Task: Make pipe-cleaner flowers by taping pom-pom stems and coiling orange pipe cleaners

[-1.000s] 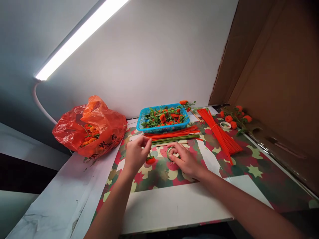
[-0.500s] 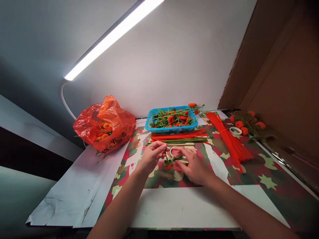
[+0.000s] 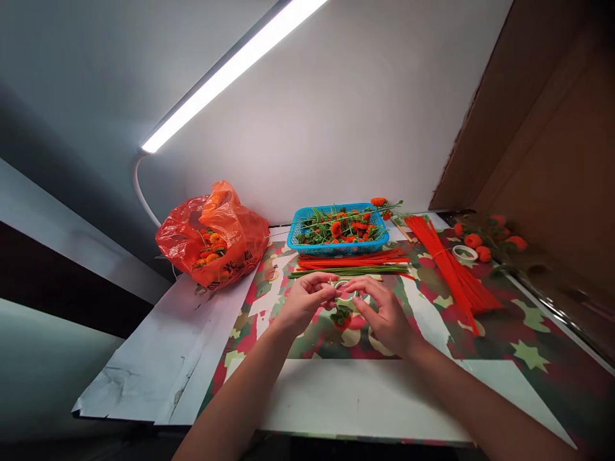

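My left hand is closed in a pinch on the stem of a pipe-cleaner flower, whose orange head and green leaves hang downward below the fingers. My right hand is closed around a pale green roll of tape, its fingertips close to the left ones. The hands meet above the camouflage-patterned table cover. Just beyond them lie green pipe cleaners and red pipe cleaners. Fingers hide part of the roll and the stem.
A blue basket of orange flowers stands at the back. To the left is a red plastic bag with flowers. On the right lie a bundle of red pipe cleaners, a white tape roll and more orange flowers. A lamp hangs above.
The view has shifted slightly, so the table items appear further right. The hands have drawn closer around the stem and tape roll, and the flower has turned, showing more of its green underside.
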Available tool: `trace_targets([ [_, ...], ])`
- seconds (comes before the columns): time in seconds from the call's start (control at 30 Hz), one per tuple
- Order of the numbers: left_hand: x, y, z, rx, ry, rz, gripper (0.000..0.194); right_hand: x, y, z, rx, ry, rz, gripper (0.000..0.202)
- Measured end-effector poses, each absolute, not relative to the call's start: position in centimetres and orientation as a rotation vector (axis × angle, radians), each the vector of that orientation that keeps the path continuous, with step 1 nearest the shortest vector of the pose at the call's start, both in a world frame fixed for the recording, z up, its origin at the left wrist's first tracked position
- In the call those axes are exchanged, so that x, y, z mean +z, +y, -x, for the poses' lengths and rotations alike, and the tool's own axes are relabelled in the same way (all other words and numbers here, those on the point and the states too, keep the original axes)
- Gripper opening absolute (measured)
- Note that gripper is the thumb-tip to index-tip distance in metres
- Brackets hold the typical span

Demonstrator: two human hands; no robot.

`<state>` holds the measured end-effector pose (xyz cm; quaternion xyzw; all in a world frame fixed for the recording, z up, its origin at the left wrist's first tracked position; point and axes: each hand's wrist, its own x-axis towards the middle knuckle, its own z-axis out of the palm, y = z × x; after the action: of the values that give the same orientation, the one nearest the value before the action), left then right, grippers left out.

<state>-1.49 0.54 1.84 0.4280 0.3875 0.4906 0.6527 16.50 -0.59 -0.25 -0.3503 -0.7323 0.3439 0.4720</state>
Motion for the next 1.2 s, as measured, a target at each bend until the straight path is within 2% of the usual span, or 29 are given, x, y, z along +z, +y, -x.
trace_targets([
  [0.23,1.8,0.7,1.4,1.173,0.872,-0.887,0.039,-0.8,-0.8,-16.1,1.477,-1.577,0.747,0.028],
  [0.6,2.0,1.3,1.5,1.359,0.919,-0.731,0.050,-0.4,-1.0,-15.6,1.698,-1.309,0.747,0.035],
  [0.8,1.6,1.2,1.7,1.348,0.869,-0.822,0.041,-0.8,-0.9,-15.4,1.813,-1.204,0.782,0.036],
  [0.93,1.6,1.1,1.8,1.174,0.803,-0.935,0.057,-0.6,-0.9,-15.6,1.927,-1.082,0.732,0.036],
  [1.2,1.4,1.1,1.5,1.045,0.878,-0.847,0.037,-0.5,-0.7,-15.5,1.884,-0.991,0.693,0.037],
])
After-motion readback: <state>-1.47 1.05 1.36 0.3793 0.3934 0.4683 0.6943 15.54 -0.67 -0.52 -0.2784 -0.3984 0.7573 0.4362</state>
